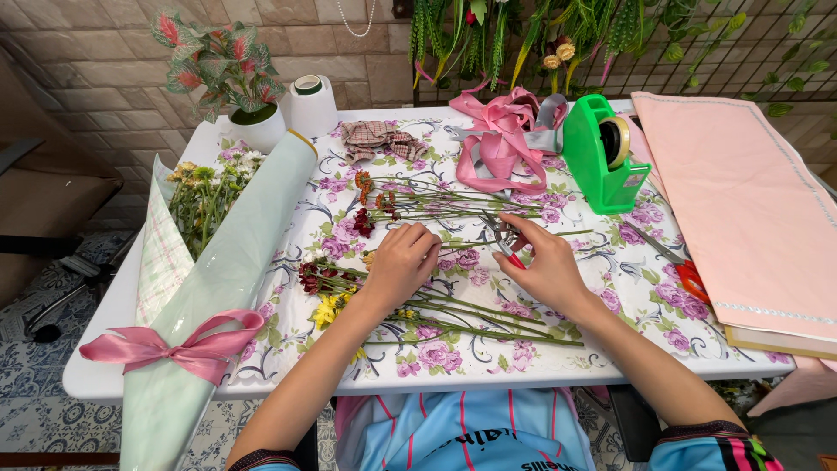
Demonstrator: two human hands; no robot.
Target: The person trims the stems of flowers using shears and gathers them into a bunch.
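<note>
I see one wrapped bouquet (205, 288) done, left of the green tape dispenser (603, 155). Loose stems (453, 318) lie uncut below-left of it. Right hand (545, 262) grips snips (502, 240); left hand (403, 259) curled, pinching a stem — trimming looks barely started.

wall: tan brick (87, 78) | floor: blue patterned tiles (35, 419) | furniture: white table (96, 375), brown chair (44, 201)

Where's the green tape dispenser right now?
In the head view, the green tape dispenser stands at the table's far right, between the pink ribbon pile and the folded pink cloth, beyond the right hand.
</note>
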